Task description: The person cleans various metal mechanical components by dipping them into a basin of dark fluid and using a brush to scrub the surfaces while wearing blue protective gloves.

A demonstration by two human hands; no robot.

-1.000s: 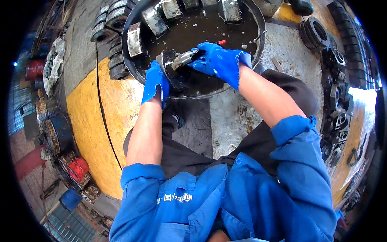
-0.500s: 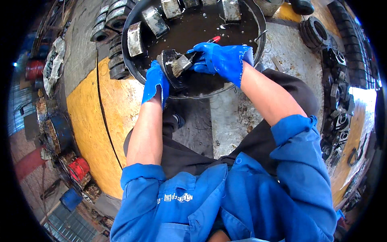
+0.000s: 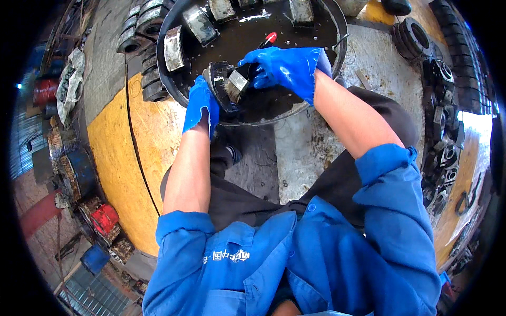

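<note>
1. Two hands in blue rubber gloves are at work, apart from each other. The left hand (image 3: pixel 201 102) is clamped on the left edge of one dark, curved metal piece (image 3: pixel 216 81); the right hand (image 3: pixel 284 67) is closed around one brush (image 3: pixel 238 81).
2. The curved piece is held at the near side of one round tub (image 3: pixel 340 58) of dark liquid. The brush's pale bristles are against its inner curve. The right glove covers most of the brush handle, and one red tip (image 3: pixel 271 38) pokes out beyond the glove.
3. Four pale-faced blocks show plainly in the tub: three at the left and upper left, one at the upper right (image 3: pixel 301 11). At least one more is cut off by the top edge.
4. Left of the tub, close to its rim, are two stacks of dark ring-shaped parts (image 3: pixel 153 79), too overlapped to count.
5. Right of the tub are one group of stacked rings (image 3: pixel 411 39) and a long row of dark fittings (image 3: pixel 443 131).
6. Farther left lie one crumpled whitish sheet (image 3: pixel 70 87), one red can (image 3: pixel 104 218) and one blue container (image 3: pixel 95 259).
</note>
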